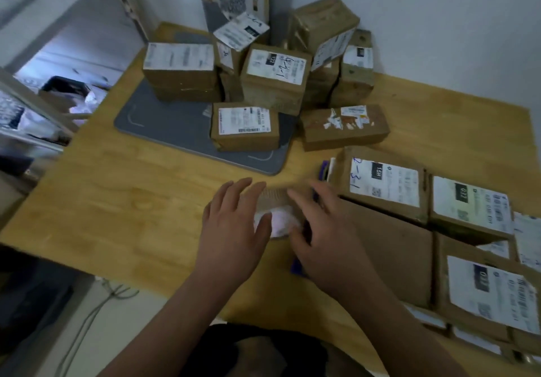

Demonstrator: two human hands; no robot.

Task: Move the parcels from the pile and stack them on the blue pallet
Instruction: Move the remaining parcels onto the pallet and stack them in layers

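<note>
Head view, both hands [234, 224] [325, 230] on small parcel [278, 209]

Parcel [278, 212] between the fingers [234, 192] of both hands: brown corrugated card, white label (blurred). Parcels in the pile [275, 83] beyond the fingertips: brown, white labels with black barcodes. Mat [164, 124]: grey. Table [131, 189]: pale yellow wood grain.

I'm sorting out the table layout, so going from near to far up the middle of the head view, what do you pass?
Left hand and right hand on a small parcel → bare wooden table → grey mat → labelled parcel at the pile's front → piled parcels → white wall.
</note>
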